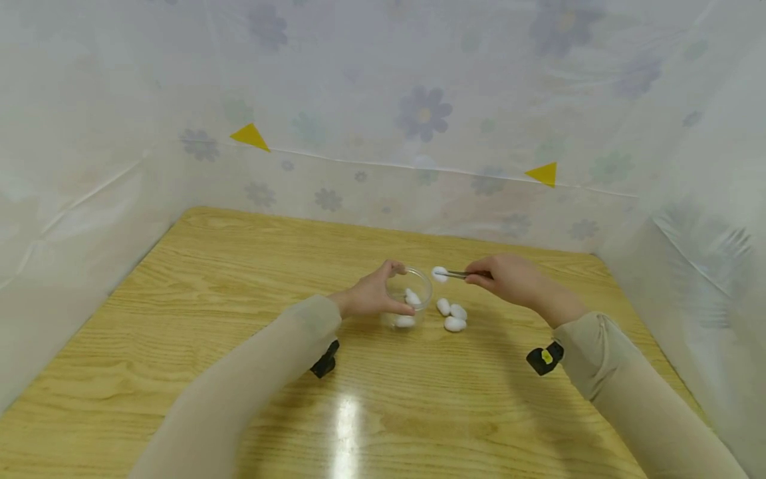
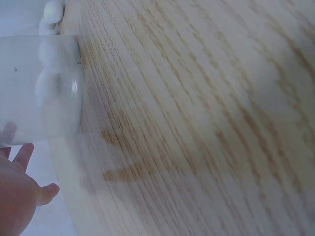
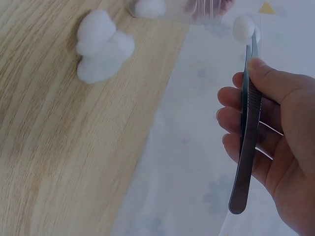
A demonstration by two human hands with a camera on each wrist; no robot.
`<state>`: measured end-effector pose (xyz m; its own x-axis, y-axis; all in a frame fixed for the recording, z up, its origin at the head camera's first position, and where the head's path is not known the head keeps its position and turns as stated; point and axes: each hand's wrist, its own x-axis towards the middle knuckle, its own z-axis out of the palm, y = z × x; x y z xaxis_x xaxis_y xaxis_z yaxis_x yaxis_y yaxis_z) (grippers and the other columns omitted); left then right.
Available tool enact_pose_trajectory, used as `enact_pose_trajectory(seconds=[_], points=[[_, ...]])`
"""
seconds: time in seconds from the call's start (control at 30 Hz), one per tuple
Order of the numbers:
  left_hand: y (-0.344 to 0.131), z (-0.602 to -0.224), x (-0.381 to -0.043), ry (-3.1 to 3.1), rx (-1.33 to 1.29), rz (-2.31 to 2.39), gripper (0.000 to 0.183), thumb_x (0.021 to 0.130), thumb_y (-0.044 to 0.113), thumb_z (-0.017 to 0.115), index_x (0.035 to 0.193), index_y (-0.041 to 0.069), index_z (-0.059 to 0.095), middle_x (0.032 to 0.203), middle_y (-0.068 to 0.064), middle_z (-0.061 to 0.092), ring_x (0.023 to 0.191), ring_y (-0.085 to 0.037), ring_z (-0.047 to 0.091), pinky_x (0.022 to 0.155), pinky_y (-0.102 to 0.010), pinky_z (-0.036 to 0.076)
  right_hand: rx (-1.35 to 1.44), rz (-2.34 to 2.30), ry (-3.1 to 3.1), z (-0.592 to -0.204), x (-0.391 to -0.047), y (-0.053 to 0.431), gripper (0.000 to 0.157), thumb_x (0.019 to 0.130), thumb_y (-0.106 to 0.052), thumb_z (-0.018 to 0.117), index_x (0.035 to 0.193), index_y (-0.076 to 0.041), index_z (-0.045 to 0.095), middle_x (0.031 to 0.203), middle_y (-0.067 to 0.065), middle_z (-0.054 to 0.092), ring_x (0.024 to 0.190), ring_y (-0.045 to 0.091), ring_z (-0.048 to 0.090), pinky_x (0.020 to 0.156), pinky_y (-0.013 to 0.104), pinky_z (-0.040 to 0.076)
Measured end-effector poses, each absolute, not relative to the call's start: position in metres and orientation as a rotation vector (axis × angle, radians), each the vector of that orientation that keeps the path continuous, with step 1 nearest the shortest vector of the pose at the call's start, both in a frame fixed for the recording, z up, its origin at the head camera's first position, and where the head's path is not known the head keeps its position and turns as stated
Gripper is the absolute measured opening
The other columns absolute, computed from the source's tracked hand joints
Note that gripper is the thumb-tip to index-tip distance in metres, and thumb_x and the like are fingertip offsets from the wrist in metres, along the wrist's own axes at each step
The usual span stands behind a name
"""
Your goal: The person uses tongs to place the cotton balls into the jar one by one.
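Observation:
My left hand (image 1: 370, 295) grips a clear plastic jar (image 2: 17, 93) around its side, thumb toward me and fingers on the far side. White cotton balls (image 1: 405, 321) lie inside the jar. In my right hand (image 1: 509, 278) I pinch metal tweezers (image 3: 250, 130) between thumb and fingers. Their tips clasp a single cotton ball (image 3: 243, 28), held in the air just right of the jar's rim. Below the tweezers, three more cotton balls (image 1: 455, 324) sit clustered on the table, right of the jar.
The wood-grain table (image 1: 269, 266) spreads out around both hands. Behind it hangs a pale flowered sheet (image 1: 359, 100), with two yellow triangles (image 1: 250, 137) on it. Similar pale sheeting closes in the left and right sides.

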<state>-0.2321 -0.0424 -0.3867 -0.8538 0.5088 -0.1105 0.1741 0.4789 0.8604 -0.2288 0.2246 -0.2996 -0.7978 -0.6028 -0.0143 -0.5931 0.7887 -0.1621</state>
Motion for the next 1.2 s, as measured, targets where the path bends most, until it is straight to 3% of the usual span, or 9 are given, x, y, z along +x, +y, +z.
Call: enact_pose_trajectory(seconds=[1.2], points=[[-0.042,-0.389,-0.235,2.377,0.568,1.322,0.088,0.075,0.037,0.078,0.142,0.018,0.024,0.152,-0.002,0.029,0.142,-0.025,0.023,0.111,-0.047,0.028,-1.098,-0.207,2.872,-0.31,-0.235,0.188,0.023,0.093,-0.024,0.058,0.105,-0.008,0.07,0.094,0.005,0.071,0.079,0.016,0.066,0.07,0.035,0.053]])
